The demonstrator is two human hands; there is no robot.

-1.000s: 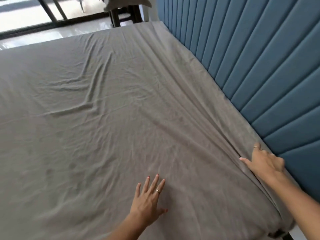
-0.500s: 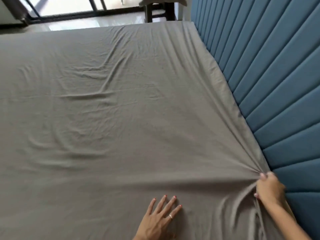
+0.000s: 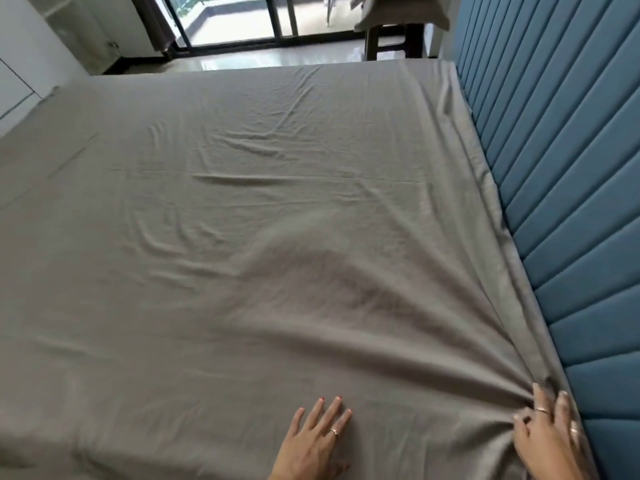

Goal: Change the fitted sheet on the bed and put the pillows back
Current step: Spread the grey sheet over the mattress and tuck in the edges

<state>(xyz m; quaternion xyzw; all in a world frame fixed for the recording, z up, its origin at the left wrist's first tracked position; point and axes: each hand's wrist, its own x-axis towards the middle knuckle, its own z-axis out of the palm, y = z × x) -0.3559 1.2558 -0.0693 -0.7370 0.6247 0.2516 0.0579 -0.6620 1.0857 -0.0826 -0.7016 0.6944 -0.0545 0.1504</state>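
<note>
A grey fitted sheet point(image 3: 242, 237) covers the whole mattress, creased across the middle. Long folds fan out from the near right corner. My left hand point(image 3: 311, 441) lies flat on the sheet near the front edge, fingers spread and straight. My right hand point(image 3: 550, 434) rests on the sheet at the near right, beside the blue headboard point(image 3: 561, 188). Its fingers are spread and fairly straight, and the fabric bunches up against the thumb and forefinger. No pillows are on the bed.
The padded blue headboard runs along the right side of the bed. Beyond the far edge, a dark-legged table or chair point(image 3: 394, 32) draped with cloth stands before glass sliding doors point(image 3: 242, 19). White cabinets point(image 3: 20, 74) stand at the far left.
My right hand has loosened from a closed grip on the bunched sheet into spread fingers. The view has tilted up to show more of the room. My left hand stays flat.
</note>
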